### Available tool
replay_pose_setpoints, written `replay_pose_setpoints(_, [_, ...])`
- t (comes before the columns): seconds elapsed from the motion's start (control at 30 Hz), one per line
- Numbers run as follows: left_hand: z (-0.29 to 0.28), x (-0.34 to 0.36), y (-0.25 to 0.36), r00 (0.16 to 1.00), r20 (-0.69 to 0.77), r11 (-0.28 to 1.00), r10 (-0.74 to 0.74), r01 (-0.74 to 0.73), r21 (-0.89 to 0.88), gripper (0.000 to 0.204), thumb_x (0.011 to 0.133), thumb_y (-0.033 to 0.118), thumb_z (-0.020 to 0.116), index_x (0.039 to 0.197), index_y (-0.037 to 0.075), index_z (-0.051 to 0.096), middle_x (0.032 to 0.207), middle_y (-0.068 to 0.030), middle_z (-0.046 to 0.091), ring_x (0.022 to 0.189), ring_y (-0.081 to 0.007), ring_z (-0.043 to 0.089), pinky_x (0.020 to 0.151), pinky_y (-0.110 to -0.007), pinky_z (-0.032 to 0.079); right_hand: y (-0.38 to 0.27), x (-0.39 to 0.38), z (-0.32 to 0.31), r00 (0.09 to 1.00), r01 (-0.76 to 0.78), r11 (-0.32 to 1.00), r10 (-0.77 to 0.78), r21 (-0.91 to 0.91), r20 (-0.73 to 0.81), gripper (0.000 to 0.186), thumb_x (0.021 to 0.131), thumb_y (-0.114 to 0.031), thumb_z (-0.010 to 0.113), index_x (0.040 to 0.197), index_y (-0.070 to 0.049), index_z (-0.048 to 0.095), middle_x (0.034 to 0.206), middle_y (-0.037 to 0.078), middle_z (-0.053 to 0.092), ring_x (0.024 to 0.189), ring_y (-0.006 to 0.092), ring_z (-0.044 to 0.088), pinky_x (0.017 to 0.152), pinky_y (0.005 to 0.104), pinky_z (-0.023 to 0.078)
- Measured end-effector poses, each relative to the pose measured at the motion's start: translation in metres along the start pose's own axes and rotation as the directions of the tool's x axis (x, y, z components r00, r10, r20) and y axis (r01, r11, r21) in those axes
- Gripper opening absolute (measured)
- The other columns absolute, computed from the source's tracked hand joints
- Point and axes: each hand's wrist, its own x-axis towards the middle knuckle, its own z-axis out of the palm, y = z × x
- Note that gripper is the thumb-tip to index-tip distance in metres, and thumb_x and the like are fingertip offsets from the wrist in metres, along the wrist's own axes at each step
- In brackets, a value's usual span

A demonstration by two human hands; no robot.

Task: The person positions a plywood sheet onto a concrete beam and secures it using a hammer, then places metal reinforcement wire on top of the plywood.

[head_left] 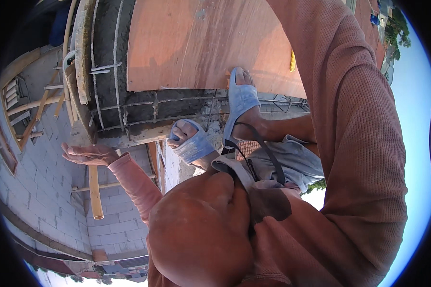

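Observation:
My left hand (87, 153) is held out at the lower left end of the formwork board (83, 134), fingers extended, palm largely upward, with nothing visible in it. A pale bamboo pole (96, 191) hangs below the hand. My right sleeve (354, 119) rises along the right side and leaves the upper edge, so that hand is out of view. Beyond my knee, my two sandalled feet (242, 93) rest by steel bars (117, 86) over dark grey concrete and the edge of a large plywood sheet (206, 38). A small yellow object (292, 61) shows beside my right sleeve.
A drop to the left and below shows grey block walls (110, 225), bamboo poles and timber framing (36, 119). A concrete ledge (143, 136) runs under my feet. Trees (397, 33) and open sky appear past the right edge.

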Motion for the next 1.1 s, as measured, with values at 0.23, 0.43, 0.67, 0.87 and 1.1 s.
replay_pose_setpoints(0.23, [-0.006,0.03,-0.091,0.947,0.058,0.907,0.317,-0.321,0.274,0.05,0.11,0.035,0.024,0.144,0.001,0.04,0.149,-0.022,0.037,0.143,-0.0362,0.028,0.12,-0.049,0.024,-0.004,-0.008,0.016,0.996,0.053,0.997,-0.048,0.057,-0.077,0.093,0.081,-0.057,0.069,0.144,0.004,0.041,0.141,0.026,0.051,0.133,0.0373,0.048,0.109,0.0426,0.039])
replay_pose_setpoints(0.43, [-0.011,0.003,-0.037,0.977,0.076,0.957,0.199,-0.211,0.2,0.07,0.104,0.055,0.017,0.138,0.001,0.046,0.143,-0.018,0.044,0.139,-0.0418,0.031,0.115,-0.056,0.026,-0.009,-0.008,0.018,0.992,0.068,0.997,-0.062,0.048,-0.113,0.088,0.083,-0.055,0.067,0.144,0.003,0.041,0.14,0.025,0.052,0.132,0.0374,0.049,0.109,0.043,0.04])
replay_pose_setpoints(0.67, [-0.005,0.012,-0.065,0.956,0.036,0.927,0.292,-0.291,0.238,0.044,0.105,0.035,0.039,0.136,0.005,0.047,0.139,-0.0134,0.05,0.138,-0.0425,0.033,0.116,-0.055,0.028,-0.016,-0.003,0.007,0.986,0.085,0.996,-0.08,0.031,-0.144,0.082,0.085,-0.052,0.065,0.143,0.002,0.043,0.139,0.025,0.052,0.131,0.0376,0.049,0.109,0.0435,0.04])
replay_pose_setpoints(0.87, [-0.007,0.015,-0.064,0.923,0.032,0.878,0.384,-0.375,0.297,0.04,0.104,0.024,0.043,0.142,0.016,0.038,0.14,-0.0119,0.049,0.135,-0.0423,0.037,0.114,-0.055,0.033,-0.02,0.005,0.0,0.984,0.086,0.996,-0.082,0.019,-0.159,0.077,0.087,-0.05,0.063,0.142,0.0,0.043,0.138,0.024,0.053,0.13,0.0377,0.05,0.108,0.044,0.04])
replay_pose_setpoints(1.1, [0.002,0.02,-0.07,0.911,-0.049,0.893,0.409,-0.389,0.225,0.041,0.104,0.03,0.043,0.139,0.009,0.045,0.142,-0.0155,0.048,0.139,-0.0395,0.035,0.116,-0.051,0.029,-0.005,0.019,0.002,0.962,0.092,0.992,-0.11,-0.081,-0.25,0.071,0.09,-0.047,0.06,0.141,-0.001,0.044,0.137,0.023,0.054,0.129,0.0379,0.05,0.108,0.0445,0.04])
